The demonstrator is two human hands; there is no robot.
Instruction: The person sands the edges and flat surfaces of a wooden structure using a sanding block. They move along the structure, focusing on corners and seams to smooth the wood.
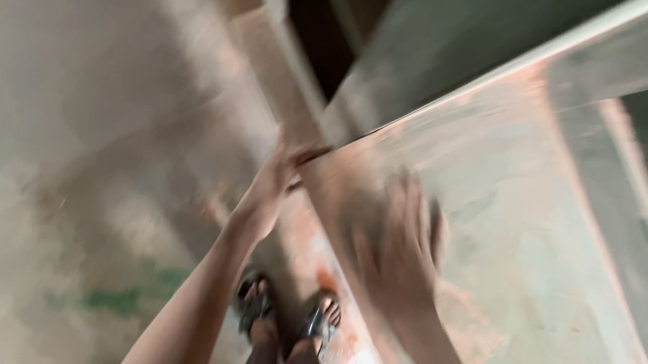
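Panel (519, 235) — a large flat sheet, grey-green with dusty reddish smears — fills the right half of our view and tilts across it, its long lower edge running from the middle of the frame down toward the bottom. We are leaning over it and looking almost straight down. Our left hand (278, 180) is at the panel's near corner, fingers curled around the edge there; it looks like a grip on the corner, though motion blur keeps us from seeing each finger clearly. Our right hand (399, 247) lies flat on the panel's face just beside that edge, fingers spread and pressed against the surface — it is not closed around anything. Both forearms rise from the bottom of the frame, the left one bare and long, the right one crossing the sheet.

Below the hands, between the two arms, we see our feet in dark sandals (288, 316) standing on the concrete floor (47, 168), close against the panel's lower edge. The floor is pale and dusty, with a green stain (126, 298) to the left of the feet. Above the panel's top corner a dark opening (325, 22) shows between pale frame pieces, and a second grey slab (461, 49) slopes beside it. Everything is heavily blurred.
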